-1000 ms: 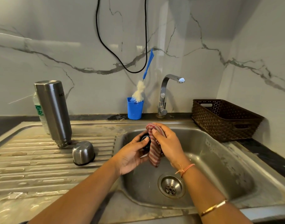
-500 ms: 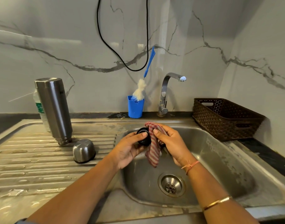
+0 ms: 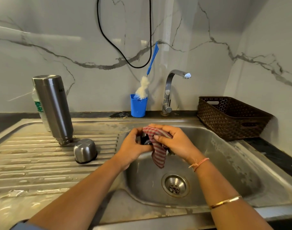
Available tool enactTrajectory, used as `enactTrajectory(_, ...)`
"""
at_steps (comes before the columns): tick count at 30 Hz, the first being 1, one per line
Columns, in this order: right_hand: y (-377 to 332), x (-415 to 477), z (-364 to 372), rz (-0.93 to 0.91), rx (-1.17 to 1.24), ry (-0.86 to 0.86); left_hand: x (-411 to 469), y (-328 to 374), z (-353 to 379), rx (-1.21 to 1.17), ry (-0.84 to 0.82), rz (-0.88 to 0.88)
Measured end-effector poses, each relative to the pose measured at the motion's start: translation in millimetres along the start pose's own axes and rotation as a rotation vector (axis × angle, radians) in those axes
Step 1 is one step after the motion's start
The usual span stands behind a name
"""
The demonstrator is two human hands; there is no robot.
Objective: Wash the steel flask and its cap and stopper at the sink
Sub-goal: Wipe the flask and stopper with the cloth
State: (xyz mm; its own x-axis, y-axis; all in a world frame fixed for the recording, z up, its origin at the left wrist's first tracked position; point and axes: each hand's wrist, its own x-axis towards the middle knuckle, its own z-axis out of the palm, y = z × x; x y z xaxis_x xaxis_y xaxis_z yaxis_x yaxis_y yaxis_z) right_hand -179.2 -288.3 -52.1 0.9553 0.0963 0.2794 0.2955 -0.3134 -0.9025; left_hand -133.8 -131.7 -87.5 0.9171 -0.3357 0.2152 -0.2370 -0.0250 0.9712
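Note:
The steel flask point(image 3: 53, 107) stands upside down on the ribbed drainboard point(image 3: 34, 163) at the left. Its steel cap point(image 3: 85, 152) sits mouth down just to the right of it. Over the sink basin point(image 3: 224, 171), my left hand point(image 3: 133, 146) grips the black stopper point(image 3: 145, 140), which is mostly hidden by fingers and cloth. My right hand point(image 3: 175, 141) holds a red and white checked cloth point(image 3: 157, 146) pressed against the stopper; the cloth's end hangs down into the basin.
A tap point(image 3: 171, 90) stands behind the basin, its spout dry. Left of it is a blue cup point(image 3: 138, 106) with a bottle brush point(image 3: 146, 80). A brown plastic basket point(image 3: 231, 117) sits at the right. A plastic bottle point(image 3: 38, 107) stands behind the flask. A black cable point(image 3: 125, 60) hangs on the wall.
Both hands have stayed over the basin. The cloth has been pulled further over the stopper, so less of the black stopper shows than half a second ago.

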Motion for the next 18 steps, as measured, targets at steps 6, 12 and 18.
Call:
enactTrajectory(6,-1.6,-2.6,10.2,-0.076,-0.290,-0.085,-1.2,-0.4,0.4,0.118,-0.133,0.030)
enactTrajectory(12,1.7,-0.3,10.2,-0.100,-0.324,-0.069,-0.4,1.5,-1.7,0.252,-0.070,0.112)
enactTrajectory(18,-2.7,-3.9,2.2,0.001,0.068,0.058,-0.7,3.7,-0.6,0.040,0.029,0.061)
